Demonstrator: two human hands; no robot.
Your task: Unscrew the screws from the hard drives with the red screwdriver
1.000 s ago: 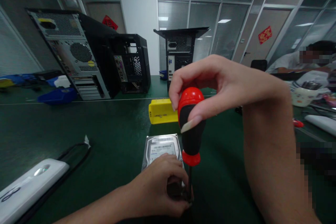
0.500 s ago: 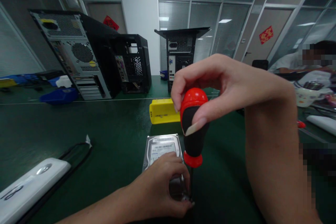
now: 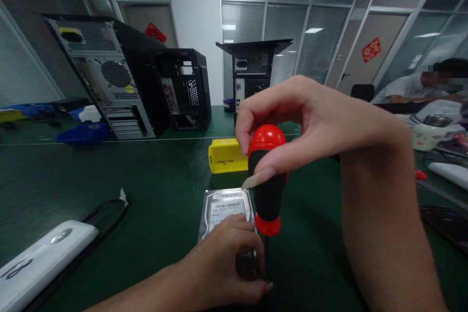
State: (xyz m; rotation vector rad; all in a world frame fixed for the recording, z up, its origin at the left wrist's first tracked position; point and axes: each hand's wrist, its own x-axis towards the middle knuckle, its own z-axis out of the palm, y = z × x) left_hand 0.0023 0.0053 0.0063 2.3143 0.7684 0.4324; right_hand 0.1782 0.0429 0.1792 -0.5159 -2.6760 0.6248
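A: Room to move?

B: Left of the hard drive (image 3: 224, 200), green tabletop (image 3: 157, 180) runs out to a black cable (image 3: 106, 203) and a white plastic device (image 3: 51, 253). Ahead, a strip of tabletop, then a yellow plastic bin (image 3: 227, 158). Past the bin a pale line (image 3: 164, 139) crosses the table; a PC tower (image 3: 98, 73) and two smaller computer cases (image 3: 199, 87) stand at or beyond it.

A: Right side?

B: Mostly taken by my forearm (image 3: 380, 204), raised and bent at the wrist. Dark flat object (image 3: 444, 224) beyond it, can't identify.

A: Hands vs. drive?

B: Drive lies flat, label up, far edge visible. My left hand (image 3: 236, 256) covers its near part, fingers curled, thumb by the screwdriver shaft. Can't tell what exactly that hand is pinching.

A: And the right?

B: My right hand (image 3: 292, 126) is up and right of the drive, fingers and thumb gripping a red-and-black screwdriver (image 3: 268, 190) near the top. Handle close to vertical, shaft down beside my left fingers. Tip too dark to read.
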